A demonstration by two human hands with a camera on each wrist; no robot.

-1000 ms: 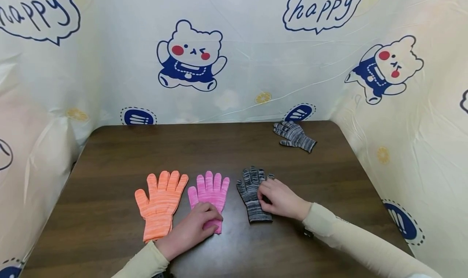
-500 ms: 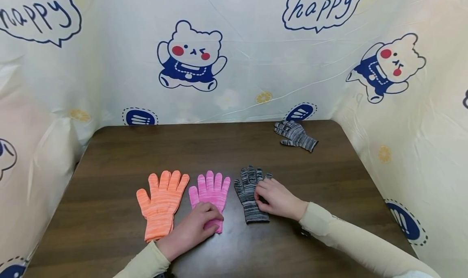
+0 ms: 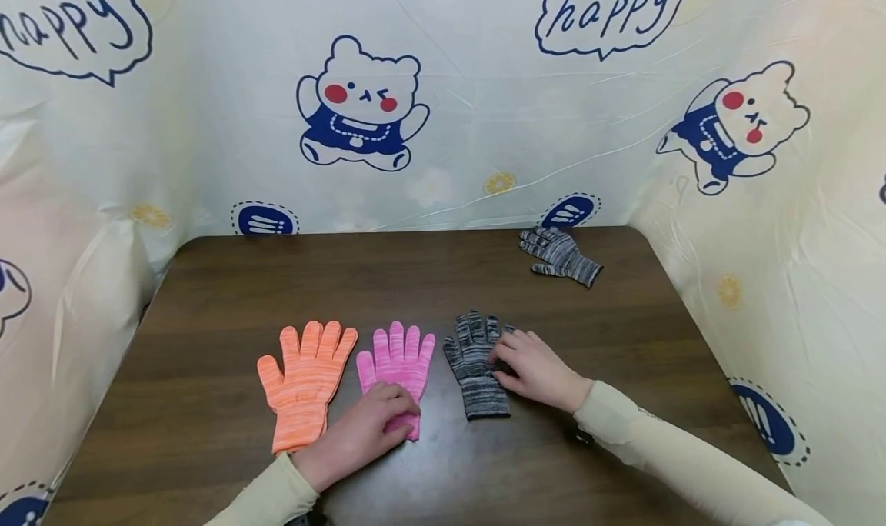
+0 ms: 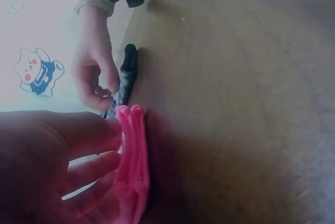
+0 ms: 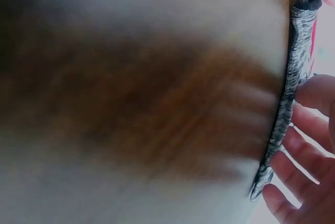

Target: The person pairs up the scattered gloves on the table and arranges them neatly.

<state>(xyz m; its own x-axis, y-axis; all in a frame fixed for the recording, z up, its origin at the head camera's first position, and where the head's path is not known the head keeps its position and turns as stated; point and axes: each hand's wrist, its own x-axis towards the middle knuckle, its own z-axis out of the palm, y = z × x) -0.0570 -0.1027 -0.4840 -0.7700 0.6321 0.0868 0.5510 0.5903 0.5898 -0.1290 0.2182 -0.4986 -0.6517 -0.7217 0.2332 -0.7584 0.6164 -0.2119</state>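
My left hand [image 3: 367, 430] rests over the cuff of a pink knit glove [image 3: 398, 361], hiding part of it. In the left wrist view its fingers lie relaxed against the pink glove [image 4: 133, 156], whose edge shows two layers. My right hand [image 3: 536, 372] touches the right side of a black-and-grey knit glove [image 3: 477, 372], covering part of its finger area. The right wrist view shows loosely spread fingers on the grey glove [image 5: 293, 72], not curled round it. Both gloves lie flat, fingers pointing away from me.
An orange knit glove [image 3: 302, 387] lies left of the pink one, partly behind my left forearm. Another black-and-grey glove [image 3: 561, 257] lies turned sideways at the table's far right edge. A white printed curtain [image 3: 471, 126] surrounds the brown table [image 3: 332, 280] at the back and sides.
The black-and-grey glove under my right hand shifted slightly left early on. Since then my right hand has eased a little right and its fingers have loosened. My left hand stays put.
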